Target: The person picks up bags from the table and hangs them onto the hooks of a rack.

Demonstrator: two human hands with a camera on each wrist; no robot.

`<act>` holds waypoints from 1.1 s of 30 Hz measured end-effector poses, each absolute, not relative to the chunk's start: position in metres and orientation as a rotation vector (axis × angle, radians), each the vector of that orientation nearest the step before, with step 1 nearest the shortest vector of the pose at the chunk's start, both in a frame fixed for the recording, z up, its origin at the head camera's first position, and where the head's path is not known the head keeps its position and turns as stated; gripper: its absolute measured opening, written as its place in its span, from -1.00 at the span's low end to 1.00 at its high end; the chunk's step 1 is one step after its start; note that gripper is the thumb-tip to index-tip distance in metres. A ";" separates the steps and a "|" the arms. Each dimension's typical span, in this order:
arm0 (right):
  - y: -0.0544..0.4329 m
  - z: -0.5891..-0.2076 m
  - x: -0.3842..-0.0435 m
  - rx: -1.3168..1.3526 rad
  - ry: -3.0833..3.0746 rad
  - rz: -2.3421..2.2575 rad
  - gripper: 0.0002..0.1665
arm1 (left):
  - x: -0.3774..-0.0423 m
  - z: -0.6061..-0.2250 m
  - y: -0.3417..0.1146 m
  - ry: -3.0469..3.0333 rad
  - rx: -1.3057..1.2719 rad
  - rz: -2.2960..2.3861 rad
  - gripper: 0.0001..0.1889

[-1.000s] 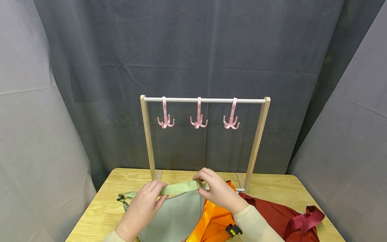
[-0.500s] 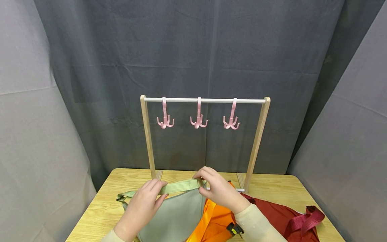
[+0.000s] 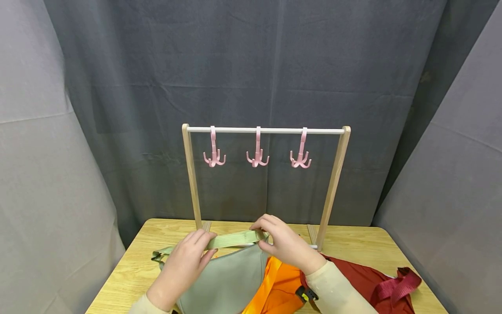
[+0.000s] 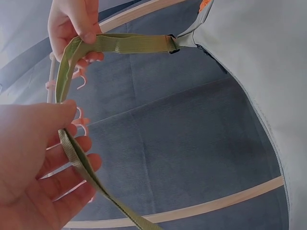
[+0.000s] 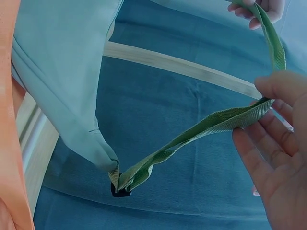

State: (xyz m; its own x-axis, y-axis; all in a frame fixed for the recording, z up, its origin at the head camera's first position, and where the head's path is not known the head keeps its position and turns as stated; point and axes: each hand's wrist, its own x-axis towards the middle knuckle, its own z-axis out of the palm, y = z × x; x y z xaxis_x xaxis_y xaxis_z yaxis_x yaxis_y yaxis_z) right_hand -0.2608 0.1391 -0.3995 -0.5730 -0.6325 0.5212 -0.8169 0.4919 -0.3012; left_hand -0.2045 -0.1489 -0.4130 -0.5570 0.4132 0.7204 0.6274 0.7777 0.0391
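Note:
Between both hands runs the green webbing strap (image 3: 234,239) of a pale grey-green bag (image 3: 227,279). My left hand (image 3: 184,266) pinches the strap between thumb and fingers on the left side. A short way along it, my right hand (image 3: 286,244) pinches the same strap, and a stretch of it lies taut between them. The bag hangs below the strap, its lower part cut off by the frame. In the right wrist view a dark buckle (image 5: 121,192) joins the strap to the bag's corner.
Behind the hands stands a wooden rack with a white bar (image 3: 235,129) carrying pink hooks (image 3: 214,157). An orange bag (image 3: 280,288) with a black buckle and a dark red bag (image 3: 357,279) lie on the wooden table (image 3: 129,266) at the right. Grey curtains (image 3: 235,52) surround the table.
Both hands have barely moved; the right hand and its end of the strap have risen slightly, and the left hand has shifted slightly left. Each keeps its pinch on the strap.

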 end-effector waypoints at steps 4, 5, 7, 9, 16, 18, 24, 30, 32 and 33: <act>0.140 -0.397 -0.261 1.206 -2.400 0.737 -0.57 | -0.205 -0.411 -0.149 -2.259 -0.770 -0.381 -0.58; 0.140 -0.396 -0.262 1.208 -2.396 0.731 -0.57 | -0.205 -0.410 -0.149 -2.264 -0.770 -0.380 -0.59; 0.140 -0.395 -0.262 1.214 -2.388 0.729 -0.57 | -0.206 -0.409 -0.149 -2.271 -0.767 -0.376 -0.59; 0.140 -0.394 -0.263 1.222 -2.374 0.725 -0.58 | -0.206 -0.408 -0.149 -2.274 -0.762 -0.373 -0.59; 0.140 -0.391 -0.264 1.237 -2.352 0.722 -0.57 | -0.207 -0.405 -0.150 -2.262 -0.761 -0.369 -0.59; 0.141 -0.390 -0.264 1.234 -2.367 0.730 -0.57 | -0.208 -0.406 -0.150 -2.266 -0.759 -0.373 -0.59; 0.141 -0.388 -0.265 1.247 -2.374 0.760 -0.56 | -0.209 -0.405 -0.149 -2.262 -0.754 -0.396 -0.58; 0.141 -0.387 -0.266 1.258 -2.349 0.783 -0.59 | -0.206 -0.402 -0.147 -2.290 -0.708 -0.483 -0.63; 0.141 -0.386 -0.267 1.245 -2.349 0.792 -0.59 | -0.206 -0.400 -0.145 -2.313 -0.679 -0.540 -0.65; 0.141 -0.386 -0.267 1.241 -2.344 0.795 -0.59 | -0.205 -0.399 -0.145 -2.325 -0.663 -0.569 -0.66</act>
State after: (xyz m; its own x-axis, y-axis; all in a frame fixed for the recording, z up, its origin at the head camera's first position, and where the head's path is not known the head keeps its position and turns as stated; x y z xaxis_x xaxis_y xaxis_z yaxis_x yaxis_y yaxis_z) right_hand -0.2673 0.1413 -0.3856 -0.5431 -0.6283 0.5570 -0.8375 0.4528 -0.3058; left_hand -0.2051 -0.1445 -0.3991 -0.6638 0.3079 0.6816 0.5876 0.7785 0.2207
